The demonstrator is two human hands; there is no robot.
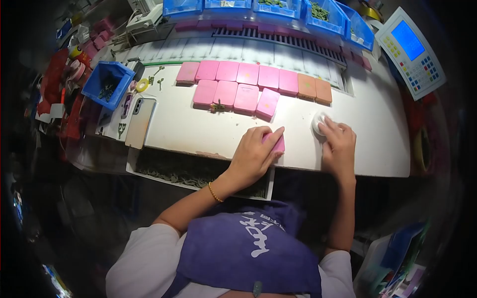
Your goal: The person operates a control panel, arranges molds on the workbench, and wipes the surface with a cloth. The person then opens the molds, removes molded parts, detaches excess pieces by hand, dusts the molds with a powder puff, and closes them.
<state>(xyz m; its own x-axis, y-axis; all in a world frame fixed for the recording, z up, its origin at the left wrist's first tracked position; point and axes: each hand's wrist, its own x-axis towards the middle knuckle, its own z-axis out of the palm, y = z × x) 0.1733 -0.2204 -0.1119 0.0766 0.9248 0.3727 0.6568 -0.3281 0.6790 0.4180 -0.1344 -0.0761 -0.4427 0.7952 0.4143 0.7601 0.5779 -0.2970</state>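
My left hand (256,151) is closed around a pink block (279,144) at the table's front edge, with fingers over its top and side. To the right, the fingers of my right hand (339,144) are closed on a small white round thing (317,124) resting on the tabletop; whether it is a pad or a small pot I cannot tell. Beyond my hands, two rows of pink blocks (247,98) lie side by side. Two orange-brown blocks (306,87) end the back row at the right. A small dark green sprig (217,106) touches the front row.
Blue bins (325,20) line the back, some with green pieces. A keypad with a blue screen (411,52) stands at right. At left are a phone (141,122), a yellow tape roll (142,85) and a blue bin (108,84). An open drawer (198,183) juts below the table edge.
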